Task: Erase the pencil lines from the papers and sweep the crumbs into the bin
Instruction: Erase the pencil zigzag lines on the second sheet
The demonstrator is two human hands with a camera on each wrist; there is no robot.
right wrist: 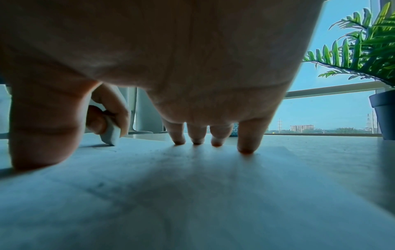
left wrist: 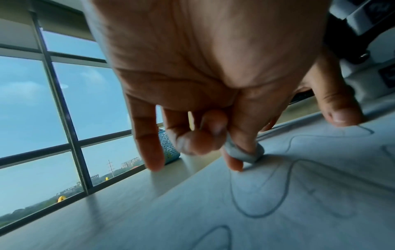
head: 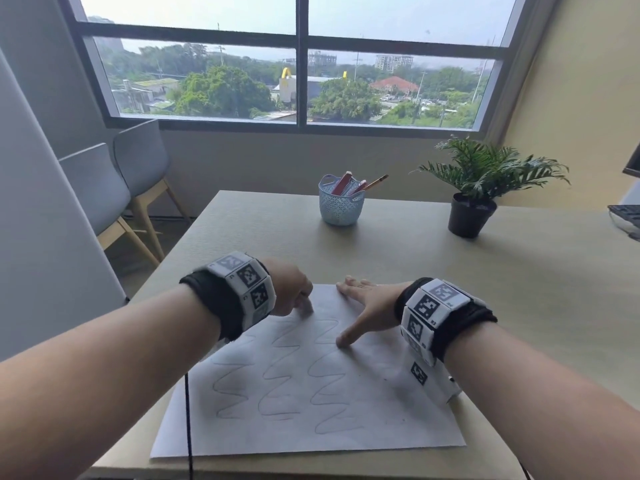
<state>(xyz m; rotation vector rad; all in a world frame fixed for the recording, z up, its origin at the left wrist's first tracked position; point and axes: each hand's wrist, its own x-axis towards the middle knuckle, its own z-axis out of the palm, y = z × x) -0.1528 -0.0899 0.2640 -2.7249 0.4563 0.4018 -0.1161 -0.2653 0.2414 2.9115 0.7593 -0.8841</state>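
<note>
Right hand (head: 367, 299) lay spread flat, pinning thin floppy paper (head: 311, 393) on the desk (head: 519, 289); left hand (head: 291, 289) pinched a small rubbery eraser (left wrist: 245, 152) by its sides, pressed onto a pencil line (head: 325, 375)

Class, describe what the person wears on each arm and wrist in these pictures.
Both forearms are bare, with no sleeves. Each wrist carries a black fabric wrap under a band of white square tiles printed with black-and-white coded markers: left band, right band. A thin black cable hangs below the left arm.
</note>
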